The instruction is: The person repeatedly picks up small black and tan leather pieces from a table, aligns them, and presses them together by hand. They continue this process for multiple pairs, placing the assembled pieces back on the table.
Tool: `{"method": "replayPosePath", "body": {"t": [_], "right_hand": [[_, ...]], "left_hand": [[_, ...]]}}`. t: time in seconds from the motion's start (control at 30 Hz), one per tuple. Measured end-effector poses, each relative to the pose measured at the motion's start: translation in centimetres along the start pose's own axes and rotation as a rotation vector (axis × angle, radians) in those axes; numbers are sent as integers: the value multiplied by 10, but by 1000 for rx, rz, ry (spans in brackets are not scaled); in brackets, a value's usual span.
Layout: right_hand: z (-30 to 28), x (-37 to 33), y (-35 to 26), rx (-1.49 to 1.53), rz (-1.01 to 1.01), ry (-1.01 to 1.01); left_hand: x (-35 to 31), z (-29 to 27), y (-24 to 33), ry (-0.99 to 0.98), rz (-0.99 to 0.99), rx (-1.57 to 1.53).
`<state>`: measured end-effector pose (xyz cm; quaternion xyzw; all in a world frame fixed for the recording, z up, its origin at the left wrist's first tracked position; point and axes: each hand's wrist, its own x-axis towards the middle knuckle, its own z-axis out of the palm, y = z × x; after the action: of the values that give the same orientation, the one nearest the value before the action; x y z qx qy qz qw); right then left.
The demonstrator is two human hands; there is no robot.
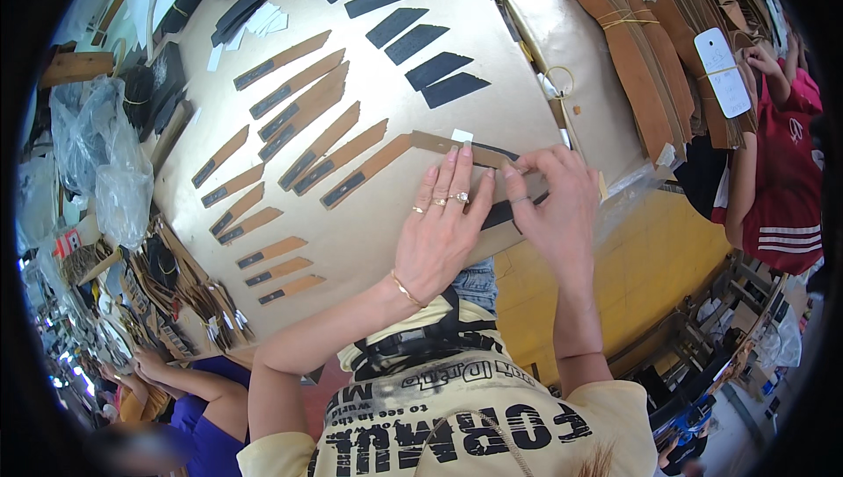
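My left hand [443, 222] lies nearly flat on the table, its fingers stretched over a brown leather strip [428, 140]. A small white tag [462, 135] shows at the strip's upper edge, above my fingertips. My right hand [558, 205] is closed at the strip's right end, thumb and forefinger brought together there; the exact grip is partly hidden. Beneath my hands lies a black piece [499, 214], mostly covered. Just left of the held strip is another brown strip [369, 169] with a dark patch at its lower end.
Rows of brown strips [303, 108] and black pieces [395, 26] are spread across the table [342, 240]. Banded leather bundles [641, 46] lie at the far right, beside a co-worker in a red top [781, 187]. Clear plastic bags [105, 143] and bundled strips line the left edge.
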<state>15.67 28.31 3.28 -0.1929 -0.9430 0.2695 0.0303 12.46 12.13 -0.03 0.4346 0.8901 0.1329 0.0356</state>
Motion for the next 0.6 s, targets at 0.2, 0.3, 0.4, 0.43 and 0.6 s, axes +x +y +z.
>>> {"method": "replayPosePath", "body": {"t": [0.2, 0.3, 0.4, 0.43, 0.6], "right_hand": [[0, -3, -16, 104, -200, 67], [-4, 1, -5, 168, -27, 74], [-4, 3, 7, 104, 72, 14], [-3, 3, 9, 108, 120, -28], [0, 2, 14, 112, 117, -21]], "left_hand": [[-2, 0, 1, -9, -33, -46], [-1, 1, 1, 3, -42, -55], [0, 1, 2, 3, -32, -31], [1, 1, 2, 0, -19, -7], [2, -1, 1, -12, -2, 10]]}}
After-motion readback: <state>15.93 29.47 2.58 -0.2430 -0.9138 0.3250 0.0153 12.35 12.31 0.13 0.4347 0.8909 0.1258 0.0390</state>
